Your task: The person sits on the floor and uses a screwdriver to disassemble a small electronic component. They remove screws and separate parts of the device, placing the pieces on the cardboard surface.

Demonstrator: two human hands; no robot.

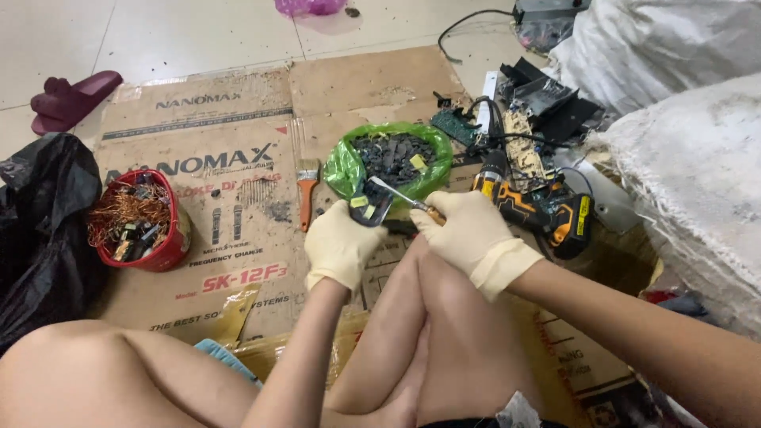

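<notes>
Nearest the camera, 2 bare knees are seen drawn up over flattened cardboard [238, 158] on a tiled floor. Just beyond them, both hands are gloved in pale latex. The left hand [341, 246] is clenched around a small dark part [369, 210] bearing a yellow sticker, held above the cardboard in front of the knees. The right hand [468, 230] is closed on the handle of a screwdriver [400, 198], whose metal shaft is laid against the small dark part.

Just right of the right hand, an orange and black cordless drill [539, 208] is lying on the cardboard. A paintbrush [307, 190] with an orange handle is seen just left of the left hand. Farther left, a red bucket [162, 254] filled with copper wire is standing beside a black bag [40, 230].

Behind the hands, a green bag [345, 166] of dark pieces is placed open. Beyond it, circuit boards [523, 135] and cables are piled beside white sacks [682, 135]. A dark red slipper [71, 95] is lying far left.
</notes>
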